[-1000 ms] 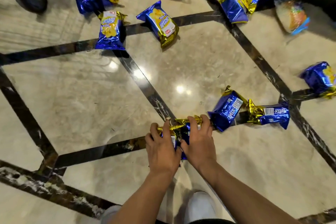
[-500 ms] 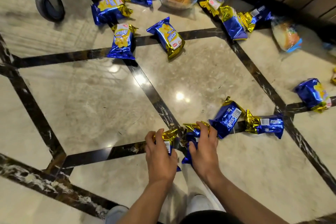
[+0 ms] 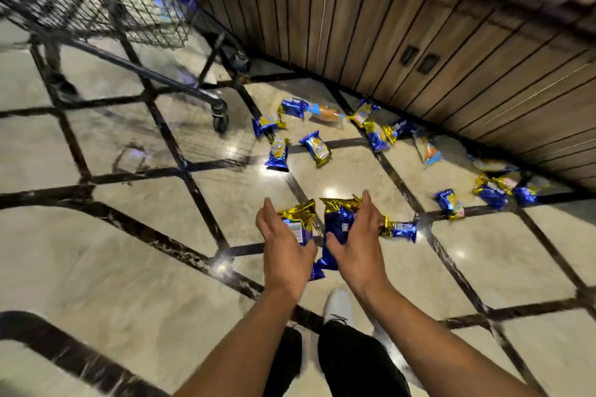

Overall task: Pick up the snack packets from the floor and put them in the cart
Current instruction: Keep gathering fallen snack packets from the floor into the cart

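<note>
Fingers point(image 3: 269, 208) of the left hand point(image 3: 285, 248) curl around a crinkled blue-and-gold foil snack packet point(image 3: 298, 224), while the right hand point(image 3: 358, 242) clamps a second, fuller blue foil packet point(image 3: 338, 229) against its palm, both held clear of the glossy beige marble floor point(image 3: 129, 251) with its dark veined inlay strips. A third blue-and-gold packet point(image 3: 400, 230) shows just beside the right hand; whether it lies on the floor or is caught in the grip cannot be told. More packets, among them a blue one with gold ends point(image 3: 316, 148) and a clear-wrapped orange bun point(image 3: 327, 113), lie scattered near the ribbed wooden wall panelling point(image 3: 419, 42). The black wire-mesh cart point(image 3: 106, 10), already holding several blue packets, stands well apart to the upper left on small castors. The slick, air-puffed foil could slide out of either grip on the way to the cart, the right-hand packet especially, since its tail hangs free below the thumb. Loose packets underfoot on polished stone also risk being stepped on or kicked.
</note>
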Demonstrator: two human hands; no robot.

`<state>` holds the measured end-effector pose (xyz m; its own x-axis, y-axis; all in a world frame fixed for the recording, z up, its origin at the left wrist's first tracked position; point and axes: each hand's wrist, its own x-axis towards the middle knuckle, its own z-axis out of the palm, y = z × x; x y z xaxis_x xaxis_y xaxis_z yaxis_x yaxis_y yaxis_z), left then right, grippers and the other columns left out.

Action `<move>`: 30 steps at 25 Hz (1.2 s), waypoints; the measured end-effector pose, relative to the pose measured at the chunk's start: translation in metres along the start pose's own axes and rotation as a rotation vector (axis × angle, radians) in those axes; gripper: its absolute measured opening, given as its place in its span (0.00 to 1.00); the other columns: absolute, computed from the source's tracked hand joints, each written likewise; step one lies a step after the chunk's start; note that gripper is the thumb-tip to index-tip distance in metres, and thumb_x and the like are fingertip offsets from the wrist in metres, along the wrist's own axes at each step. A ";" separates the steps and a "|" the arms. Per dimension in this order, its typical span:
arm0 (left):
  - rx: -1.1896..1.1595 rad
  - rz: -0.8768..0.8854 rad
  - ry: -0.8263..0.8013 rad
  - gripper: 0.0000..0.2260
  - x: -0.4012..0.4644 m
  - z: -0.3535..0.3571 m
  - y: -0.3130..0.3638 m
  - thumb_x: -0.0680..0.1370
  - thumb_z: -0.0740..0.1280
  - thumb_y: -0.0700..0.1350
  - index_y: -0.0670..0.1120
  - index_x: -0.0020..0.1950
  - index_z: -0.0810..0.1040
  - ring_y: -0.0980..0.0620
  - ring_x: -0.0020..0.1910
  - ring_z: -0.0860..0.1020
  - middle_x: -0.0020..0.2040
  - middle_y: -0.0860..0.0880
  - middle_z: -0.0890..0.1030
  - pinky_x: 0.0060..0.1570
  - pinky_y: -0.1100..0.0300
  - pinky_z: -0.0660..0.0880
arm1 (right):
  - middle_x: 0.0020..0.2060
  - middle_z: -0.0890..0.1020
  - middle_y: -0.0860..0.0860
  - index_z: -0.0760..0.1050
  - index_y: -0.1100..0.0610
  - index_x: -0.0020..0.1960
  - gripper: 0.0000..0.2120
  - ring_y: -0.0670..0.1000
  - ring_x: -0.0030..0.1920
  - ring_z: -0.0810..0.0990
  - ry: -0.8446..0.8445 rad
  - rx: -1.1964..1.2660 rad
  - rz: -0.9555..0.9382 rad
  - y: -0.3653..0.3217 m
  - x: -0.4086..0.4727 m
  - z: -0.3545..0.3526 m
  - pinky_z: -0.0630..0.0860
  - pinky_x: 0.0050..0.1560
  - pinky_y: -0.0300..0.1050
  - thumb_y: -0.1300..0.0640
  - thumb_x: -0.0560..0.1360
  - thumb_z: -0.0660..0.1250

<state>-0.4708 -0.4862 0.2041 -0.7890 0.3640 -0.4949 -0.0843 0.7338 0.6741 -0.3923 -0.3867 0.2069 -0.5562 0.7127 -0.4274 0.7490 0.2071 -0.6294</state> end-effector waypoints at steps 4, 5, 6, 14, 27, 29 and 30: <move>0.050 -0.023 0.026 0.44 -0.065 -0.089 0.074 0.72 0.77 0.43 0.41 0.79 0.52 0.47 0.75 0.64 0.80 0.46 0.49 0.63 0.66 0.64 | 0.77 0.55 0.53 0.46 0.57 0.80 0.47 0.51 0.75 0.57 0.011 0.068 0.001 -0.089 -0.061 -0.068 0.57 0.65 0.35 0.57 0.72 0.74; 0.061 -0.022 0.041 0.43 -0.082 -0.106 0.087 0.71 0.77 0.43 0.41 0.78 0.54 0.46 0.75 0.64 0.80 0.44 0.50 0.66 0.62 0.65 | 0.77 0.57 0.54 0.48 0.56 0.79 0.46 0.51 0.75 0.59 0.022 0.093 -0.009 -0.106 -0.076 -0.081 0.57 0.66 0.36 0.57 0.71 0.74; 0.056 -0.017 0.067 0.42 -0.097 -0.120 0.097 0.71 0.77 0.44 0.41 0.77 0.57 0.45 0.74 0.66 0.79 0.43 0.53 0.67 0.59 0.67 | 0.76 0.58 0.54 0.51 0.56 0.78 0.45 0.52 0.74 0.61 0.031 0.121 -0.023 -0.121 -0.089 -0.092 0.59 0.68 0.38 0.56 0.71 0.75; -0.113 0.009 0.300 0.31 -0.149 -0.185 0.137 0.68 0.78 0.46 0.48 0.66 0.68 0.48 0.56 0.78 0.60 0.49 0.77 0.55 0.50 0.78 | 0.48 0.83 0.45 0.59 0.45 0.68 0.37 0.47 0.48 0.83 -0.041 0.345 -0.126 -0.195 -0.123 -0.126 0.78 0.51 0.46 0.57 0.66 0.74; -0.149 -0.051 0.403 0.27 -0.025 -0.374 0.123 0.68 0.77 0.52 0.51 0.60 0.66 0.47 0.46 0.78 0.48 0.51 0.78 0.48 0.52 0.78 | 0.51 0.81 0.49 0.63 0.48 0.62 0.32 0.51 0.50 0.81 -0.002 0.181 -0.246 -0.395 -0.063 -0.028 0.80 0.50 0.51 0.52 0.63 0.74; -0.120 -0.038 0.404 0.26 0.001 -0.411 0.117 0.68 0.77 0.52 0.52 0.57 0.64 0.45 0.47 0.78 0.46 0.51 0.76 0.50 0.50 0.78 | 0.49 0.81 0.48 0.63 0.48 0.61 0.30 0.50 0.48 0.82 0.007 0.227 -0.250 -0.433 -0.053 -0.007 0.79 0.49 0.49 0.52 0.63 0.73; -0.115 -0.032 0.403 0.26 0.014 -0.430 0.116 0.68 0.77 0.53 0.53 0.55 0.63 0.45 0.47 0.79 0.47 0.51 0.76 0.50 0.49 0.79 | 0.48 0.82 0.48 0.64 0.48 0.60 0.29 0.49 0.47 0.81 0.010 0.248 -0.255 -0.453 -0.049 0.003 0.78 0.48 0.47 0.54 0.63 0.74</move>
<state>-0.7533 -0.6422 0.5107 -0.9579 0.0716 -0.2781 -0.1623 0.6636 0.7302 -0.7057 -0.5171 0.5109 -0.7100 0.6654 -0.2305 0.4752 0.2113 -0.8541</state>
